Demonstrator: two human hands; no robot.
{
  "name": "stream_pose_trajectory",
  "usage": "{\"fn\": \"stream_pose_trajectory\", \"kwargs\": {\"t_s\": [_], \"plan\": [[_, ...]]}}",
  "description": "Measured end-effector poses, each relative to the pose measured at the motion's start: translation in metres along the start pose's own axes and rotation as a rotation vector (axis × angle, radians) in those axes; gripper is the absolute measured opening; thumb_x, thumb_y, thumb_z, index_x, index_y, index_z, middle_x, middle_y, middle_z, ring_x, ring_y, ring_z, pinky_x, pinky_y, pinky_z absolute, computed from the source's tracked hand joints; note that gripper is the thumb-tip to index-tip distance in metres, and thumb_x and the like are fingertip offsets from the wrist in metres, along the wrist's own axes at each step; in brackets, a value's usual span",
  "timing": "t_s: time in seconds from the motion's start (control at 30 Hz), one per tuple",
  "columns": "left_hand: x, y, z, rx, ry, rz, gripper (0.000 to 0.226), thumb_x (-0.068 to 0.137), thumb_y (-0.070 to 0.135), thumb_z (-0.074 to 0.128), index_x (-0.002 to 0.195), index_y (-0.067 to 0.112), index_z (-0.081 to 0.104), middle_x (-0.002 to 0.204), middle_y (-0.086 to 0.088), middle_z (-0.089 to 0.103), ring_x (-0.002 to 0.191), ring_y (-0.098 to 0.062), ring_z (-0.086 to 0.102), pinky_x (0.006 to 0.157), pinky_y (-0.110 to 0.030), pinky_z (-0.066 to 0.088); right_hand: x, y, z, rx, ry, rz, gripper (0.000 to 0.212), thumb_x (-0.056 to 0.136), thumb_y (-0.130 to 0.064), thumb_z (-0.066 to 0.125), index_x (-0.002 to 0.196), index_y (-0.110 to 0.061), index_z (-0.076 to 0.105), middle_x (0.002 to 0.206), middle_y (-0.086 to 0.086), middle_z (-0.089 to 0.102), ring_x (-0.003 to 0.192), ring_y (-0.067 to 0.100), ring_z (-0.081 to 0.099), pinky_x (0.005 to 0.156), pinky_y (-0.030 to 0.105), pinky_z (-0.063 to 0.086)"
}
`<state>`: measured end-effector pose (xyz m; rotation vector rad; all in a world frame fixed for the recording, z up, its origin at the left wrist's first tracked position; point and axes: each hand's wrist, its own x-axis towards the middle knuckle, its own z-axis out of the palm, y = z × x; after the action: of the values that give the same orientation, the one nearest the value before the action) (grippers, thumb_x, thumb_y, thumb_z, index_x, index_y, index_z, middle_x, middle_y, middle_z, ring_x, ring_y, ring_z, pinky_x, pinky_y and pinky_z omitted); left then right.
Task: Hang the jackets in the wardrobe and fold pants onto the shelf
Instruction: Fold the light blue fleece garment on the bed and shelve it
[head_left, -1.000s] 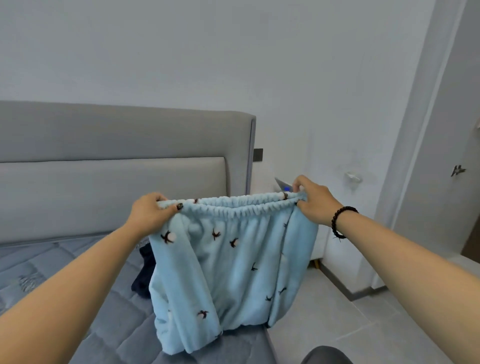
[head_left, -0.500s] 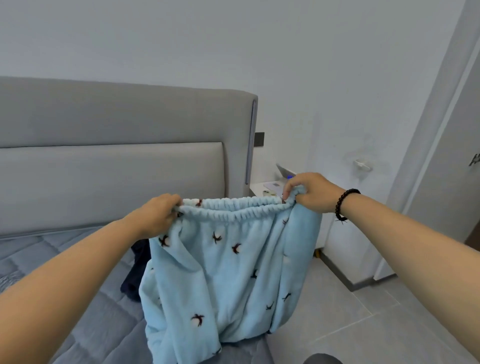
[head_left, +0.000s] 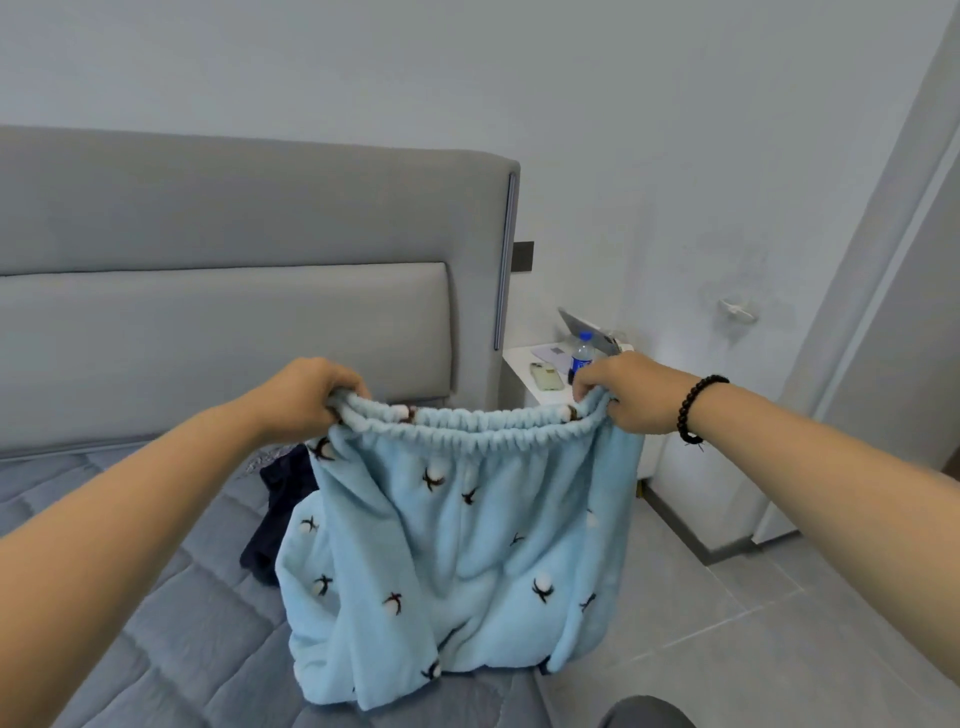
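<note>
So both hands were up in front holding a pair of fluffy light-blue fleece pants with little dark-and-white cotton-flower prints (head_left: 457, 551) by the elastic waistband. The left hand (head_left: 306, 397) had its fingers curled over the left end of the band, and the right hand (head_left: 623, 389), black bead bracelet (head_left: 696, 408) on that wrist, gripped the right end, so the band was stretched between them. The pants hung over the right edge of the grey quilted bed (head_left: 156, 597), their lower folds resting on it by the near right corner. A dark navy garment (head_left: 280, 509) lay on the bed just behind them. Past the grey padded headboard (head_left: 234, 260), a white bedside table (head_left: 524, 374) carried a blue-capped bottle (head_left: 582, 356) and a phone (head_left: 545, 376).
</note>
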<state>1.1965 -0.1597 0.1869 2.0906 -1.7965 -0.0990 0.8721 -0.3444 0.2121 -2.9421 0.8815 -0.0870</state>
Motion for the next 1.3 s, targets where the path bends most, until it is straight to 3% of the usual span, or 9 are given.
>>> {"fn": "stream_pose_trajectory", "kwargs": {"t_s": [0.13, 0.23, 0.37, 0.6, 0.8, 0.9, 1.0, 1.17, 1.3], "plan": [[0.003, 0.016, 0.020, -0.066, 0.192, 0.126, 0.054, 0.069, -0.018, 0.060, 0.066, 0.035, 0.067, 0.093, 0.008, 0.063, 0.091, -0.014, 0.059, 0.079, -0.029, 0.047, 0.002, -0.011, 0.014, 0.079, 0.312, -0.215, 0.035, 0.072, 0.017, 0.050, 0.081, -0.011, 0.070, 0.097, 0.005, 0.060, 0.100, 0.024, 0.048, 0.091, 0.038, 0.041], [0.002, 0.041, 0.029, -0.303, 0.264, 0.153, 0.044, 0.070, -0.019, 0.060, 0.075, 0.022, 0.076, 0.096, 0.002, 0.064, 0.088, -0.007, 0.061, 0.079, -0.018, 0.049, 0.003, -0.025, 0.018, 0.093, 0.532, -0.346, 0.032, 0.071, 0.014, 0.062, 0.070, -0.017, 0.072, 0.096, 0.006, 0.055, 0.091, 0.022, 0.044, 0.078, 0.042, 0.044], [-0.005, 0.079, 0.036, -0.520, 0.209, 0.203, 0.053, 0.070, -0.023, 0.050, 0.088, 0.019, 0.075, 0.097, -0.004, 0.069, 0.089, -0.011, 0.066, 0.081, -0.020, 0.053, -0.001, -0.042, 0.019, 0.178, 0.614, -0.392, 0.029, 0.074, 0.007, 0.060, 0.071, -0.018, 0.074, 0.095, -0.001, 0.047, 0.068, 0.012, 0.042, 0.057, 0.036, 0.046], [-0.011, 0.120, 0.049, -0.722, 0.132, 0.210, 0.036, 0.074, -0.014, 0.062, 0.092, 0.017, 0.071, 0.093, -0.002, 0.072, 0.085, -0.016, 0.069, 0.076, -0.026, 0.056, -0.014, -0.045, 0.024, 0.401, 0.608, -0.328, 0.034, 0.076, 0.013, 0.060, 0.077, -0.017, 0.076, 0.101, 0.000, 0.060, 0.091, 0.014, 0.059, 0.074, 0.011, 0.044], [-0.015, 0.124, 0.060, -0.779, 0.062, 0.195, 0.027, 0.068, -0.002, 0.073, 0.086, 0.018, 0.071, 0.134, 0.016, 0.050, 0.122, 0.002, 0.051, 0.088, -0.021, 0.051, -0.032, -0.060, 0.027, 0.527, 0.591, -0.355, 0.035, 0.071, 0.005, 0.047, 0.075, -0.017, 0.075, 0.105, 0.001, 0.061, 0.074, 0.013, 0.058, 0.056, 0.011, 0.039], [-0.020, 0.130, 0.062, -0.937, -0.080, 0.222, 0.017, 0.067, -0.004, 0.072, 0.080, 0.004, 0.064, 0.106, 0.009, 0.066, 0.091, -0.008, 0.064, 0.074, -0.021, 0.050, -0.039, -0.067, 0.031, 0.619, 0.557, -0.350, 0.033, 0.069, 0.001, 0.045, 0.074, -0.018, 0.071, 0.107, -0.001, 0.061, 0.076, 0.010, 0.060, 0.055, 0.015, 0.043], [-0.022, 0.137, 0.065, -0.997, -0.096, 0.194, 0.023, 0.066, -0.004, 0.075, 0.072, 0.015, 0.065, 0.077, 0.005, 0.062, 0.068, -0.005, 0.057, 0.064, -0.015, 0.046, -0.048, -0.068, 0.033, 0.789, 0.495, -0.288, 0.029, 0.070, -0.002, 0.048, 0.085, -0.018, 0.067, 0.112, -0.003, 0.057, 0.084, 0.017, 0.065, 0.066, 0.025, 0.054], [-0.018, 0.141, 0.075, -0.947, 0.061, 0.136, 0.030, 0.066, -0.010, 0.081, 0.075, 0.017, 0.071, 0.096, -0.001, 0.061, 0.079, -0.008, 0.062, 0.071, -0.020, 0.050, -0.053, -0.063, 0.035, 0.819, 0.458, -0.083, 0.042, 0.078, -0.007, 0.065, 0.114, -0.026, 0.054, 0.124, -0.011, 0.049, 0.099, 0.008, 0.062, 0.080, 0.026, 0.055], [-0.018, 0.137, 0.081, -0.975, 0.150, 0.094, 0.027, 0.061, 0.008, 0.087, 0.084, 0.011, 0.073, 0.101, -0.003, 0.066, 0.087, -0.013, 0.066, 0.080, -0.027, 0.055, -0.056, -0.058, 0.041, 0.780, 0.578, -0.012, 0.036, 0.078, -0.011, 0.067, 0.108, -0.026, 0.054, 0.115, -0.008, 0.058, 0.096, 0.004, 0.059, 0.082, 0.018, 0.050]]}}
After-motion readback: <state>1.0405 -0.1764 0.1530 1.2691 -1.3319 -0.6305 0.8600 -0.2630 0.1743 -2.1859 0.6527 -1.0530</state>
